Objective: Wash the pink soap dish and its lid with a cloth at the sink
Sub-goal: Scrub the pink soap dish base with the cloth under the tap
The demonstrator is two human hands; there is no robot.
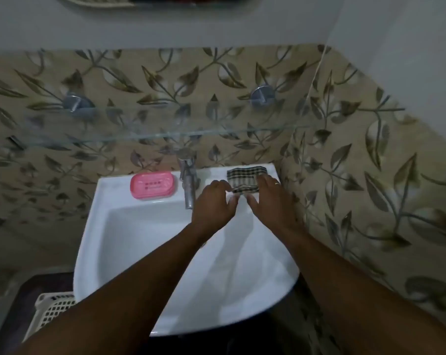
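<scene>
Fingers (261, 181) of both hands pinch the checked cloth (246, 178) (pink soap dish (154, 185) lies left).

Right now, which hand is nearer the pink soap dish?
Left. The left hand is just right of the tap, which stands between it and the pink soap dish; the right hand is farther right, on the checked cloth.

dim, soft indoor light; edges bend with wide-angle distortion, and the whole frame is slightly blurred.

– Where's your soap dish (154, 186)?
– On the sink (119, 226) ledge, left of your tap (188, 180). Your cloth (246, 179) lies right of it, under both your hands.
</scene>
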